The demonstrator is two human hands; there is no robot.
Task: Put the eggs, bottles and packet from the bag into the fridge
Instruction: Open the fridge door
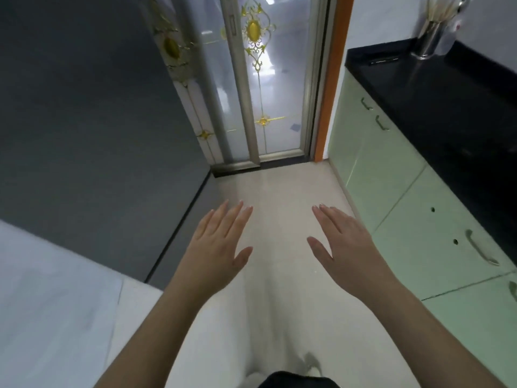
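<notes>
Left hand (221, 245) and right hand (345, 245) flat, empty, fingers forward.

Soft daylight, slight blur, wide-angle warp.

Cabinets (397, 197) right of floor (279, 189)

A dark grey fridge (92, 130) is seen at the left, standing upright on the floor with its flat door closed. No eggs, bottles, packet or bag can be made out.
</notes>
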